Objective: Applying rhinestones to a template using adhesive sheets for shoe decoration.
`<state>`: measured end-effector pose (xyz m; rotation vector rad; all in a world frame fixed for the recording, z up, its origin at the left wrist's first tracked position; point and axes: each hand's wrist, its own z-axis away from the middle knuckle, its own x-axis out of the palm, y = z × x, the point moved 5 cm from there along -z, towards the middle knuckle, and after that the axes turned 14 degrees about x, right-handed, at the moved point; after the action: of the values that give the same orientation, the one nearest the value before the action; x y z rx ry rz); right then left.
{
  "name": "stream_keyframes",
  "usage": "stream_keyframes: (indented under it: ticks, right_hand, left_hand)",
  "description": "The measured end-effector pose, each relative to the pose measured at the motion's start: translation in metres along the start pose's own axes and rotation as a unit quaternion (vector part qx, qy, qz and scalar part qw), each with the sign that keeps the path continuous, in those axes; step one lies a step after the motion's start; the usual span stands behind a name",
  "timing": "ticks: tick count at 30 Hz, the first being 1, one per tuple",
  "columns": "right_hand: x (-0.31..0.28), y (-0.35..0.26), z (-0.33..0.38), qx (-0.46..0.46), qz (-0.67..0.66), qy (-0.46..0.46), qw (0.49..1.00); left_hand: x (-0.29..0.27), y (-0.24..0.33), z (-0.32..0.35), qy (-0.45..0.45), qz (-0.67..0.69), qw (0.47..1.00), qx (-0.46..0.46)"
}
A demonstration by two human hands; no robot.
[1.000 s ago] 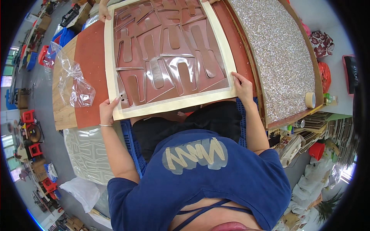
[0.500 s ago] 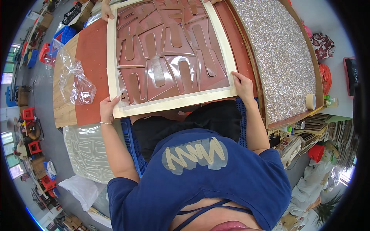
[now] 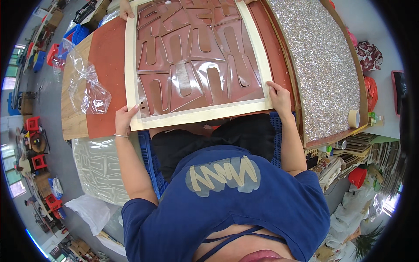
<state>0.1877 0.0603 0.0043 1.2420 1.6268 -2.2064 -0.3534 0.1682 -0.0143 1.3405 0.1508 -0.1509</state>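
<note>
A clear plastic sheet with outlined pad-like shapes point(image 3: 185, 83) and a wide cream border point(image 3: 205, 117) lies over a reddish-brown board point(image 3: 104, 78). My left hand point(image 3: 125, 120) pinches its near left corner, thumb on top of the border. At the near right edge my right hand point(image 3: 280, 99) has the border between thumb and fingers. Across from me, another person's hands hold the far corners, one hand point(image 3: 126, 9) at the left and the other point(image 3: 245, 1) at the right, partly cut off by the picture's edge.
Crumpled clear film point(image 3: 89, 83) lies on the board's left side. To the right is a glittery silver panel point(image 3: 318, 65) with a tape roll point(image 3: 354, 118) on its near corner. A patterned plastic sheet point(image 3: 98, 166) sits low at the left, beside a blue crate point(image 3: 152, 163).
The whole view has shifted slightly. The bordered sheet and both my hands sit a little farther right in the picture, with the same hold on the border.
</note>
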Motion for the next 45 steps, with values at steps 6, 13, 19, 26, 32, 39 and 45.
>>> stream_keyframes:
  ticks: [6,13,19,26,32,39,45]
  right_hand:
    - [0.001,0.001,-0.001,-0.004,0.016,0.003,1.000]
    - [0.003,-0.005,0.002,-0.006,0.047,0.011,0.999]
    - [0.002,-0.022,0.012,-0.054,0.226,0.048,0.972]
    - [0.010,-0.043,0.025,-0.264,0.361,0.121,0.886]
    - [0.026,-0.053,0.022,-0.302,0.375,-0.086,0.872]
    - [0.035,-0.061,0.020,-0.315,0.413,-0.157,0.840]
    - [0.031,-0.070,0.010,-0.353,0.376,-0.155,0.843]
  left_hand:
    - [-0.001,-0.004,-0.003,0.003,-0.007,1.000,0.004]
    - [0.000,-0.001,-0.003,0.006,-0.002,1.000,-0.008]
    - [-0.002,0.001,-0.002,-0.006,-0.010,1.000,-0.004]
    - [0.002,-0.001,-0.003,-0.001,0.006,1.000,-0.012]
    - [-0.001,-0.003,-0.001,0.002,0.012,1.000,-0.008]
    - [-0.003,-0.003,-0.003,-0.008,0.004,1.000,-0.018]
    - [0.001,0.003,-0.005,-0.017,0.010,1.000,-0.022]
